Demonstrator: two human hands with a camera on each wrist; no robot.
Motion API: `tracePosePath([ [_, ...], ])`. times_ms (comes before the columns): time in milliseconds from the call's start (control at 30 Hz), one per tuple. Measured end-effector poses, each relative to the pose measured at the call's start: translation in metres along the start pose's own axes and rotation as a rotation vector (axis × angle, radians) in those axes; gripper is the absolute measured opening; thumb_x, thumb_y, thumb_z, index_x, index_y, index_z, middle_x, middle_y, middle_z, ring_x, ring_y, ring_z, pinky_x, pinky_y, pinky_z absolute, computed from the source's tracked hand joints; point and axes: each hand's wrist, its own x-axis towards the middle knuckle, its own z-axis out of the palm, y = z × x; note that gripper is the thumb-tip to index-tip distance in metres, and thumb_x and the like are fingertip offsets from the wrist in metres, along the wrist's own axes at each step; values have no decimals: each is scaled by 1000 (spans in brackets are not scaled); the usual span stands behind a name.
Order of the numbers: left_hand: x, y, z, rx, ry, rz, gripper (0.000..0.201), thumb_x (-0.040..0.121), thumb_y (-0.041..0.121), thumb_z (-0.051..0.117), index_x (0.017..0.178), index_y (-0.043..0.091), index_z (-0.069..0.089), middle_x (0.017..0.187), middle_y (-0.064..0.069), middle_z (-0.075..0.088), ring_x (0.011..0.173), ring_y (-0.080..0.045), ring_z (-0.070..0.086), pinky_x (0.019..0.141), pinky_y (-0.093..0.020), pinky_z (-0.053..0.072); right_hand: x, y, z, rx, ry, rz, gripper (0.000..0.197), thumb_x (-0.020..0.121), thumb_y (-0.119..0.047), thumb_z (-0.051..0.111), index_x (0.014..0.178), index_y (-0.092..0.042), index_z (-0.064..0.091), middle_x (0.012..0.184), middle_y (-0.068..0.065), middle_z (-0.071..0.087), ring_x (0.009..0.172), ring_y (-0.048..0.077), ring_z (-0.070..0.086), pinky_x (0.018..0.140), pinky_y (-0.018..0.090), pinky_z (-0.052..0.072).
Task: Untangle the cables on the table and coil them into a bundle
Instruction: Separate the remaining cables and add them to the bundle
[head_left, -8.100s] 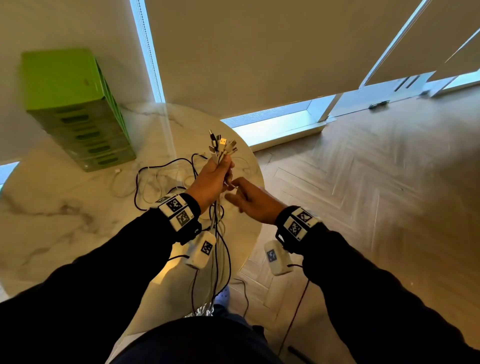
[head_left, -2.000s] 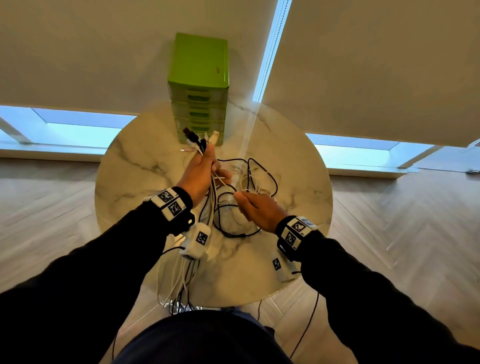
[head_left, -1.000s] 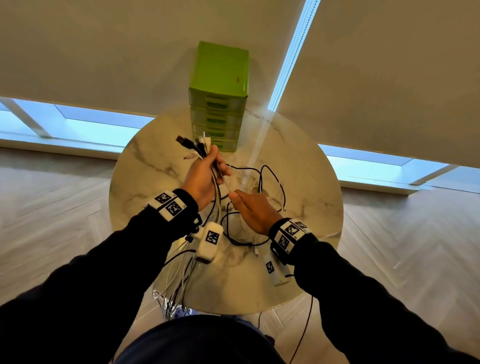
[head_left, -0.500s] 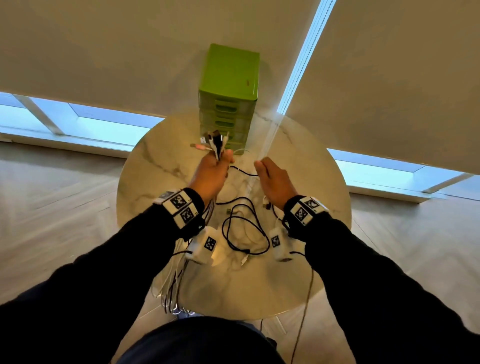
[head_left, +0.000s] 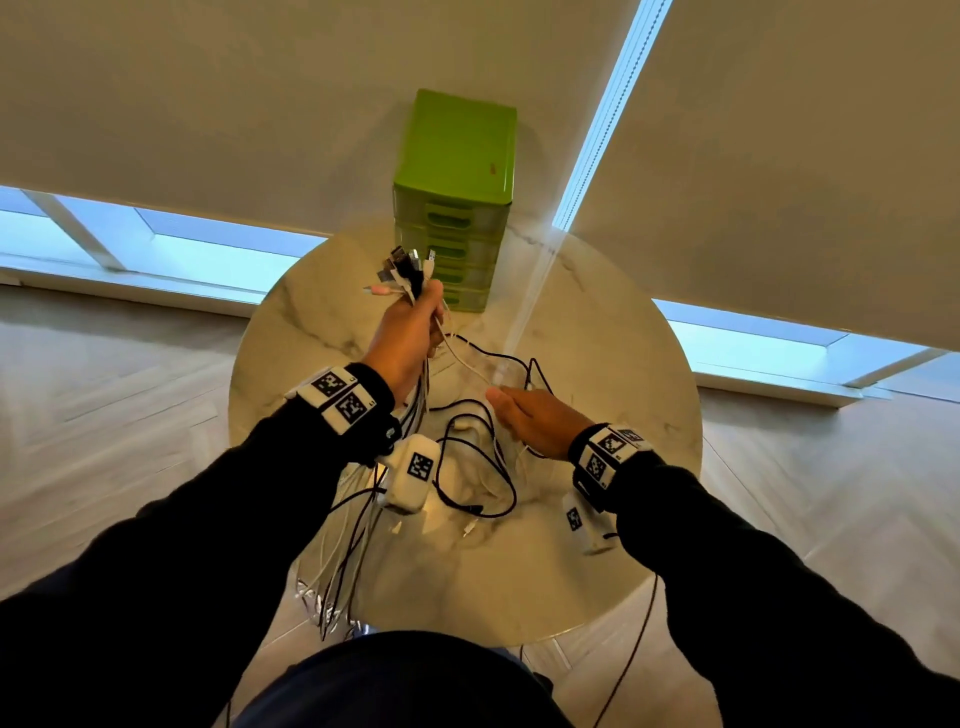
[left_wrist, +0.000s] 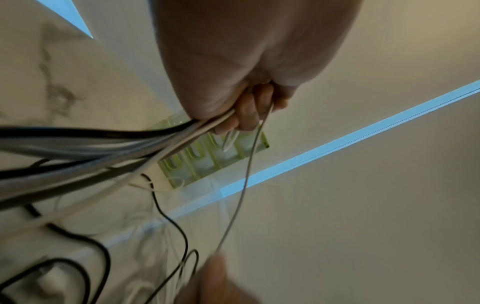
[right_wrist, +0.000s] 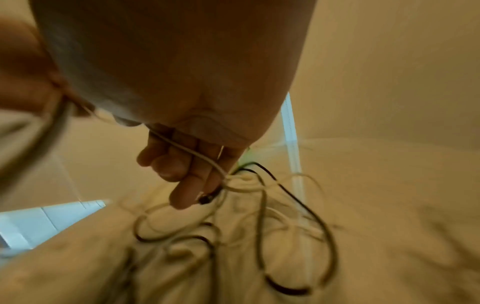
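Nearest the body, a sheaf of black and white cables (head_left: 343, 561) is hanging off the near edge of the round marble table (head_left: 613, 332), its long axis running up to the left hand (head_left: 405, 338). The right hand (head_left: 540, 421) is hovering palm-down over the loose loops (head_left: 478, 467) lying mid-table; the head view hides its underside, but the right wrist view is showing a thin white cable (right_wrist: 187, 150) running across the loosely curled fingers (right_wrist: 182, 181), with the thumb side too blurred to tell whether anything is pinched. The left wrist view is showing what the head view cannot: the left hand's fingers (left_wrist: 246, 111) wrapping tightly round the bunch, and one thin strand (left_wrist: 246, 174) running taut from that fist down to the right hand. Compared with half a second ago, the right hand is sitting lower and nearer the body, no longer raised beside the left. Above the fist, the plug ends (head_left: 410, 270) are fanning up and away toward the green drawer box (head_left: 457, 171) at the table's far edge.
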Motion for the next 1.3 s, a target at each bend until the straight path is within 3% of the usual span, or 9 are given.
tracePosePath([
  [200,5,43,-38,-101,153,82,34,102,31,51,70,23,45,52,11,38,45,-5,32,55,-25,28,-10,60,-7,-200,-118,195,34,106,-50,24,86,-39,49,82,0,55,79,24,52,78,32,38],
  [367,-5,31,-32,225,128,198,35,107,35,42,74,23,50,60,7,42,57,-8,37,59,-26,32,15,45,-30,-213,236,193,43,105,-48,32,77,-19,46,69,2,51,74,31,53,69,39,39],
  [500,-18,3,-2,369,27,214,33,107,33,41,118,10,61,93,-1,60,84,-10,54,88,-33,47,32,-14,-40,-102,305,24,43,106,-44,36,74,-18,46,68,6,53,67,29,51,65,38,37],
  [567,-17,-8,7,408,51,182,32,106,36,41,110,14,64,97,-13,66,92,-27,60,94,-42,48,32,-39,-40,-51,246,-47,41,106,-43,35,79,-17,51,73,4,58,68,23,53,66,35,40],
  [633,-15,-12,11,378,23,182,30,104,39,43,95,20,63,83,-18,65,86,-36,63,87,-51,51,26,-52,-40,-47,181,-84,41,107,-42,34,85,-17,57,75,-4,59,68,9,54,65,25,40],
  [733,-20,-13,16,303,-141,205,47,103,44,47,100,0,62,70,-25,61,62,-24,58,68,-45,50,14,-52,-43,-30,64,-49,45,107,-43,33,91,-16,66,74,-14,57,67,1,53,66,19,39],
  [833,-25,-15,28,270,-256,166,38,104,39,48,114,8,66,54,5,53,53,-7,47,55,-22,40,-4,-37,-51,60,19,40,45,105,-46,38,95,-16,70,68,-9,57,56,1,52,62,20,45],
  [1033,-29,-31,76,230,-242,128,25,101,39,53,100,21,69,55,5,44,56,-11,45,64,-31,39,-58,21,-62,289,137,270,19,106,-29,44,105,-13,53,66,10,64,49,22,62,46,27,51],
  [1300,-53,-32,149,7,-329,39,14,101,23,58,88,19,55,59,10,40,50,-5,39,55,-25,32,-168,138,-31,241,198,490,17,86,-1,69,86,-19,69,89,1,75,83,19,70,75,35,57],
])
